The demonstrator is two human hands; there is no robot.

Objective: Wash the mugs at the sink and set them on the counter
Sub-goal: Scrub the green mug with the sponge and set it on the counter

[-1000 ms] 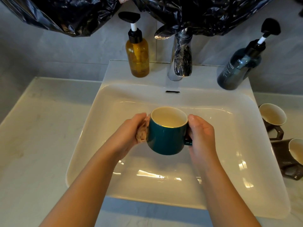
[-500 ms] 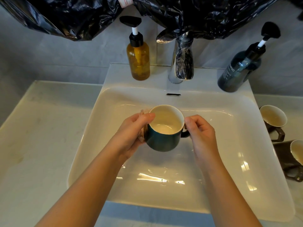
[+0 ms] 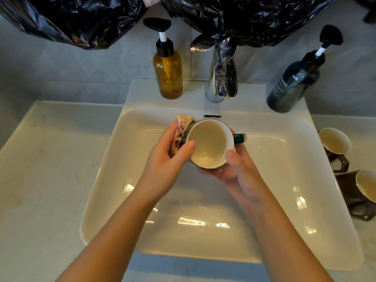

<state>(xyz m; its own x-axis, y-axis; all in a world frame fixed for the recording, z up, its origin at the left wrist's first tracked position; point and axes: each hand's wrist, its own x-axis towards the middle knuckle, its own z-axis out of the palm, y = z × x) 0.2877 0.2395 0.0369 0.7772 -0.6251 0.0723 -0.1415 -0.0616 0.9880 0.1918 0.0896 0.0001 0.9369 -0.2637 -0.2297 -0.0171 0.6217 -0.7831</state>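
Observation:
A teal mug [image 3: 209, 143] with a cream inside is held over the white sink [image 3: 284, 155], tipped so its mouth faces me and its handle points right. My right hand [image 3: 238, 176] cups the mug from below, thumb on the near rim. My left hand [image 3: 168, 161] presses a crumpled beige cloth [image 3: 182, 129] against the mug's left side, thumb on the rim. Two brown mugs stand on the counter at the right: one [image 3: 335, 147] farther back, one [image 3: 364, 190] nearer at the frame's edge.
A chrome faucet [image 3: 221, 78] rises behind the sink, with an amber pump bottle [image 3: 167, 72] to its left and a dark shampoo pump bottle [image 3: 293, 86] to its right. Black plastic sheeting [image 3: 101, 17] hangs overhead. A pale marble counter [image 3: 46, 169] lies left of the sink.
The mug has tipped toward me and moved farther back toward the faucet. My right hand shifted from the handle to under the mug. The cloth slid up the mug's left side.

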